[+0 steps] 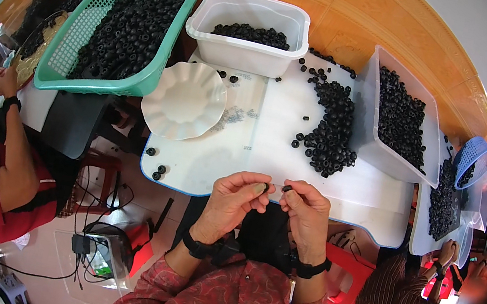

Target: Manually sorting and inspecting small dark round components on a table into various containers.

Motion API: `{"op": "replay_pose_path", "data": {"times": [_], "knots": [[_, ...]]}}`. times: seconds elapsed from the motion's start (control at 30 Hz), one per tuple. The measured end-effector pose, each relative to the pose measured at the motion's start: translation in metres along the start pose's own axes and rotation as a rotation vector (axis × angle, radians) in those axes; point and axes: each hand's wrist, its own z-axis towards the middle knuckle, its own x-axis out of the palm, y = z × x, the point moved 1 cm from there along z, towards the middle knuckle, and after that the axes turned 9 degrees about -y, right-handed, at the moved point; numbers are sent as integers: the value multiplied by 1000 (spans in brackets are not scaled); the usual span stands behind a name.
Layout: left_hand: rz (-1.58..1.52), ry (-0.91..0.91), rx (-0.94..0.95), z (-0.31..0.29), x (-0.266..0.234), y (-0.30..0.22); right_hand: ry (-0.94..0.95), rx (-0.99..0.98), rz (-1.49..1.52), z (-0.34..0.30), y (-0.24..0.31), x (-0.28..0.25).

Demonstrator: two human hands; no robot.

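Just off the table's front edge, my left hand (230,203) and my right hand (308,221) face each other, fingertips a small gap apart. Thumb and fingers of the left are pinched on a small black part (265,187), mostly covered by the fingertips. Pinched in the right is a small black ring-like part (287,188). Beyond the right hand, a loose pile of black ring-shaped parts (333,129) lies on the white table (215,163). A few single black parts (157,173) sit near the table's left corner.
Behind stand a green basket (43,68) and a white tub (243,59), both holding black parts. A scalloped cream plate (184,100) lies between them and me. At right is a translucent bin (387,150) of smaller parts. People work on both sides; cables (88,225) trail at lower left.
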Motion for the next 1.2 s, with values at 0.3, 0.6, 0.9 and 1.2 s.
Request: {"op": "replay_pose_path", "data": {"times": [0.3, 0.6, 0.9, 1.2], "knots": [[-82, 18, -38, 0, 4, 0, -12, -120, -13, -2, 3, 9], [-151, 67, -48, -4, 5, -2, -14, -218, -200, -8, 9, 20], [-275, 140, -57, -1, -2, 5, 5, -251, -257, -10, 6, 27], [-224, 87, -38, -2, -3, 5, 0, -263, -226, -11, 5, 31]]}}
